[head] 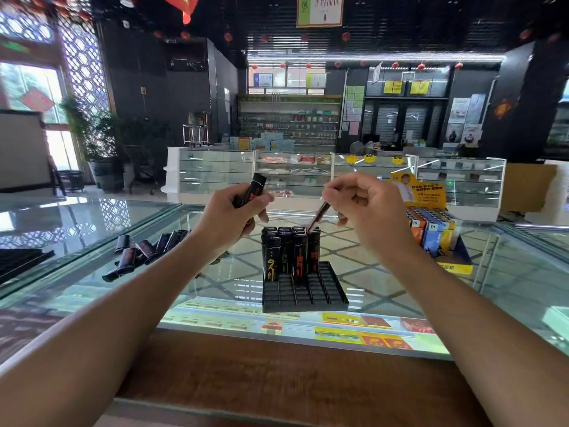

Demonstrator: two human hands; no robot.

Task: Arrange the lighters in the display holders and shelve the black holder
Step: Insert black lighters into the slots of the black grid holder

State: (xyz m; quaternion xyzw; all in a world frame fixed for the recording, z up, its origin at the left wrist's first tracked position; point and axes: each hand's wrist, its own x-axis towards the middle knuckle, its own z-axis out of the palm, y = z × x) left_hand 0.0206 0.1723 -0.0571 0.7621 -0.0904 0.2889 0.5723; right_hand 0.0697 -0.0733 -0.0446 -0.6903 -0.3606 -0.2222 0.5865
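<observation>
**Lighter (317,217) in the right hand (366,204) slants down at the back of the black holder (304,292)**

The right hand pinches this lighter by its upper end between thumb and fingertips. Its long axis runs from the hand down and to the left, and its lower end meets the tops of the standing lighters (289,251) at the right rear of the block. The slot it is aimed at is hidden behind those lighters, so I cannot tell whether the tip has entered one. It probably has to swing upright before it will drop in.

The left hand (234,211) is wrapped around the lower half of a second lighter (251,192), with the lighter's top pointing up and to the right. It hovers just left of the standing block, so the right hand is the nearer one to the rear slots.

The black holder sits in the middle of the glass counter (92,241). Its back rows are filled and its front rows of slots are empty on the side facing the person, which leaves open room to work from the front.

The loose lighters (144,251) lie in a pile on the glass to the left, well apart from the holder and nearer the left hand. A coloured display holder (431,232) stands to the right, near the right forearm, and a wide sideways move could brush it.
</observation>
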